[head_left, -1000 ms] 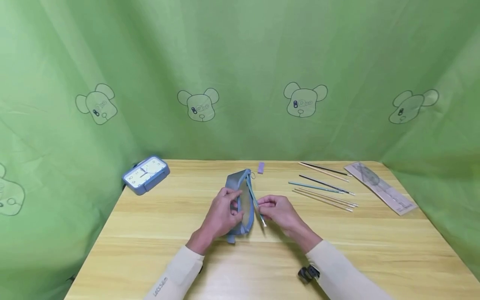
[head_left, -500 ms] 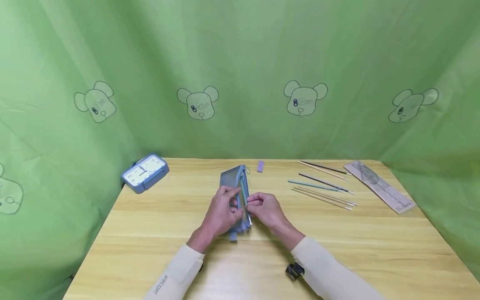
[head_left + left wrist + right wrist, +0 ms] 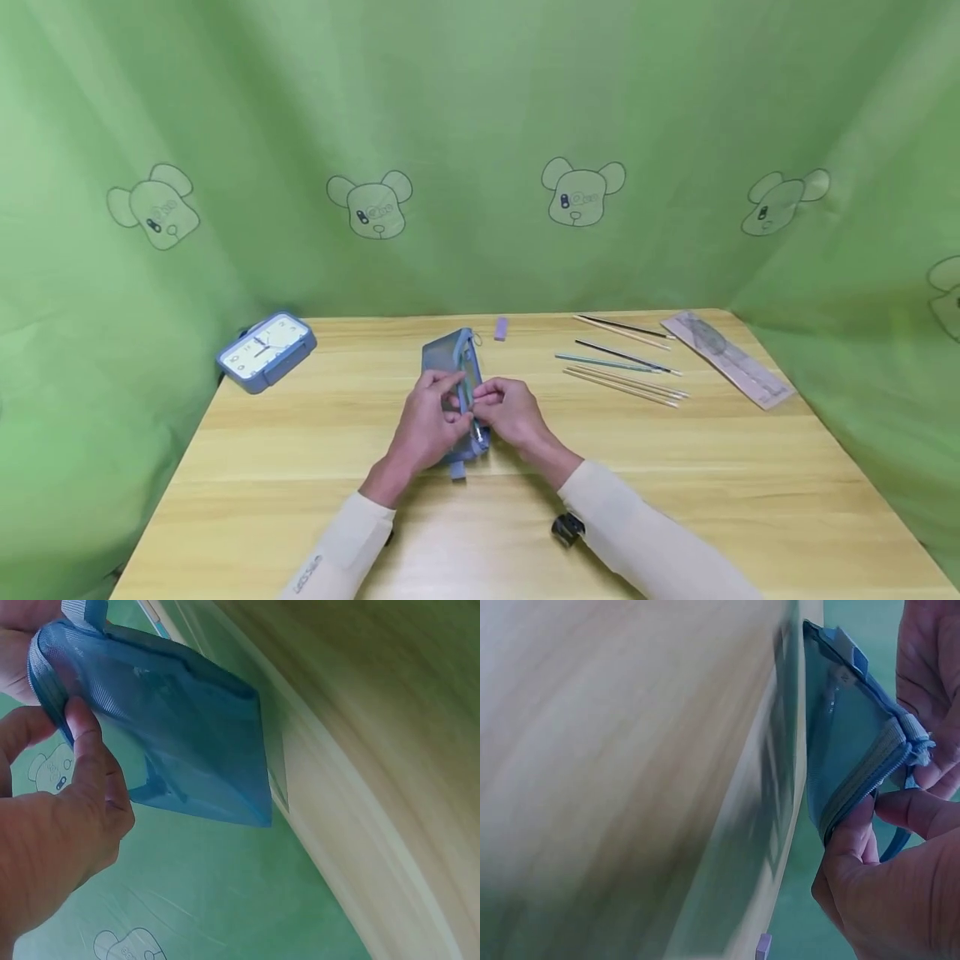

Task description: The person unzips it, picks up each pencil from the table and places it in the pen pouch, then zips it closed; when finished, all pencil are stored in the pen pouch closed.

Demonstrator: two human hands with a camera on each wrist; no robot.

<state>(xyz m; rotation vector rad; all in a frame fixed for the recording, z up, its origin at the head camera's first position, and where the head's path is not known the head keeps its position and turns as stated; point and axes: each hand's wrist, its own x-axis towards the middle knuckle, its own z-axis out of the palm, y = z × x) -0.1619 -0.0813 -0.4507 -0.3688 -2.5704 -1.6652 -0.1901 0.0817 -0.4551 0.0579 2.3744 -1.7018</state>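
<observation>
A blue mesh pencil case (image 3: 444, 353) is held on edge over the table, its zip opening facing up. My left hand (image 3: 424, 423) pinches one side of the zipped rim between thumb and finger, as the left wrist view shows. A teal pencil (image 3: 478, 432) with a white end lies lengthwise in the opening. My right hand (image 3: 512, 413) pinches the pencil there, with fingertips right at the case's other rim; in the right wrist view these fingers cover part of the zip (image 3: 877, 766). Most of the pencil is hidden by the case and fingers.
A purple eraser (image 3: 501, 328) lies behind the case. Several pencils, including a black pencil (image 3: 628, 357) and a plain wooden pencil (image 3: 619, 388), lie to the right. Farther right is a ruler set (image 3: 727, 358) in a flat packet. A blue alarm clock (image 3: 267, 352) stands at back left.
My right hand has moved left, bringing the teal pencil from beside the case into its opening. The left hand keeps its pinch on the rim. The head view has turned slightly right.
</observation>
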